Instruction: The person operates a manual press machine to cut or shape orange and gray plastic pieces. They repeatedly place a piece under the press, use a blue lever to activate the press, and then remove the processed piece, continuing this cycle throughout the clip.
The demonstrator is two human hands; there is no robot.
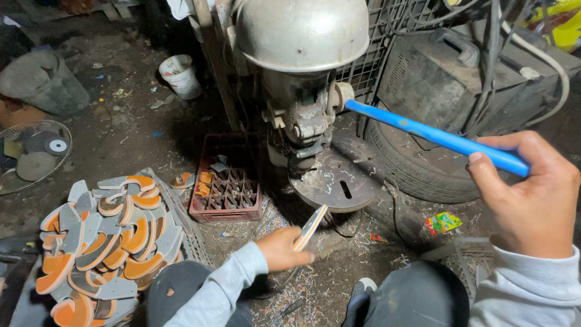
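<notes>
A grey drill press stands in front of me with a round metal work table under its spindle. My right hand grips the blue handle that runs from the machine's side toward me. My left hand holds a thin curved orange-and-grey piece edge-up, just below the front rim of the work table. Both arms wear light grey sleeves.
A heap of orange-and-grey curved pieces lies on a wire tray at the left. A red plastic crate sits beside the machine base. A tyre, a white bucket and a fan guard stand around. Shavings litter the floor.
</notes>
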